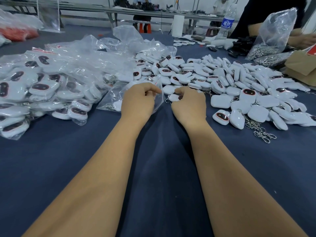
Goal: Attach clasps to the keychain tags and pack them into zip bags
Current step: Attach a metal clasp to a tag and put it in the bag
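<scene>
White plastic keychain tag (175, 97) is pinched by the right hand (189, 103) beside the clear zip bag (116, 98) gripped by the left hand (138, 101), so it could be dropped if the mouth gets squashed.

White keychain tags (239, 86) (dark faces, red outline); navy tablecloth (162, 168); clear zip bags (71, 69).

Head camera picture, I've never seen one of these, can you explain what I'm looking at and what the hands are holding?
The single picture comes from a camera worn on a person's head, looking down at their own bare arms. No machine is involved. The left hand pinches the edge of a clear zip bag. The right hand grips a white keychain tag beside the bag's mouth. On the dark blue table, loose tags are heaped to the right, and filled bags pile up to the left.
</scene>
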`<action>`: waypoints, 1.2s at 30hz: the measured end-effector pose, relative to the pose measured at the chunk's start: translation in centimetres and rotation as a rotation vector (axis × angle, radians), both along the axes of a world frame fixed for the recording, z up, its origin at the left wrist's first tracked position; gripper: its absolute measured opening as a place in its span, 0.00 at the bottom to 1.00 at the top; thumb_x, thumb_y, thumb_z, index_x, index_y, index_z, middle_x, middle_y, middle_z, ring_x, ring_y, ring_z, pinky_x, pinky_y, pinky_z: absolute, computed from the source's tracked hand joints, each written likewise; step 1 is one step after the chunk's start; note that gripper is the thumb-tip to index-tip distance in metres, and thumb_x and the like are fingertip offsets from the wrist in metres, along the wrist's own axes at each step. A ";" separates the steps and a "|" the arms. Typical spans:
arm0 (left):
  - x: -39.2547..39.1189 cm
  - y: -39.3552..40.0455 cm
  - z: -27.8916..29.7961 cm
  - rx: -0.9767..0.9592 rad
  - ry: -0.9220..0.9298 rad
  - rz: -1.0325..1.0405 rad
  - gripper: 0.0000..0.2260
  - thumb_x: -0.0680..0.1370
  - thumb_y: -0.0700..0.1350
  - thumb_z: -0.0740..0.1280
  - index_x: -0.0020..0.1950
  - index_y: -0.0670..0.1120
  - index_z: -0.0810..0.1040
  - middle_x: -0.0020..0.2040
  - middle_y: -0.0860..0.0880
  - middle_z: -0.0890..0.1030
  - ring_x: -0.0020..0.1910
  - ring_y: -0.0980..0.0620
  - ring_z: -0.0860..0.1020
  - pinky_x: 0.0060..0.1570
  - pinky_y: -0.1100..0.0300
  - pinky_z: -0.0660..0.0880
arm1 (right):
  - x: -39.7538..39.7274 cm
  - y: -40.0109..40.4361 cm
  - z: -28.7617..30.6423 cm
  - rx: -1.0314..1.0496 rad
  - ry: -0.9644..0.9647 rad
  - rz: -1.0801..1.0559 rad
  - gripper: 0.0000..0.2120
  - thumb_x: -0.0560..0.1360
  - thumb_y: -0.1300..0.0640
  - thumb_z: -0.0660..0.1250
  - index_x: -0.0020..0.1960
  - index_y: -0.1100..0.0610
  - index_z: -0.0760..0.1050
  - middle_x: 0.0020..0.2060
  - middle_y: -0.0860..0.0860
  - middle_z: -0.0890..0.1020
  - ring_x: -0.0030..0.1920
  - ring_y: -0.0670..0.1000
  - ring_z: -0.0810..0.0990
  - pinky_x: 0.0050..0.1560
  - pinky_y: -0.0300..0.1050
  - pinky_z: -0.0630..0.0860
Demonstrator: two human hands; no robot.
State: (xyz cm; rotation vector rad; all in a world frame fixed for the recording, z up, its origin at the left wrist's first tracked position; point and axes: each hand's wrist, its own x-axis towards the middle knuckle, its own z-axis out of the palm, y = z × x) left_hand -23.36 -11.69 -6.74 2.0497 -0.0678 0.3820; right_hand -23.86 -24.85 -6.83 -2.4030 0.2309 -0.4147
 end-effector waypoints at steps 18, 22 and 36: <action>0.0 0.1 0.4 -0.137 0.063 -0.040 0.09 0.72 0.48 0.64 0.41 0.48 0.84 0.33 0.55 0.78 0.37 0.52 0.74 0.43 0.55 0.74 | 0.3 1.1 0.7 0.981 -0.170 0.213 0.24 0.67 0.70 0.66 0.55 0.45 0.73 0.58 0.56 0.80 0.52 0.54 0.80 0.53 0.52 0.80; 0.0 0.1 0.4 -0.119 0.064 -0.069 0.09 0.67 0.50 0.66 0.39 0.47 0.82 0.27 0.56 0.75 0.32 0.53 0.72 0.39 0.56 0.72 | 0.5 1.0 0.5 1.050 -0.158 0.203 0.24 0.71 0.73 0.67 0.62 0.55 0.72 0.59 0.58 0.80 0.59 0.57 0.81 0.59 0.51 0.79; 0.5 0.2 -0.3 -0.055 0.034 -0.089 0.18 0.73 0.51 0.68 0.26 0.49 0.68 0.21 0.55 0.68 0.26 0.53 0.66 0.35 0.57 0.66 | -0.1 1.0 0.5 0.901 -0.130 0.419 0.20 0.75 0.70 0.63 0.53 0.46 0.80 0.32 0.42 0.81 0.35 0.42 0.76 0.37 0.32 0.71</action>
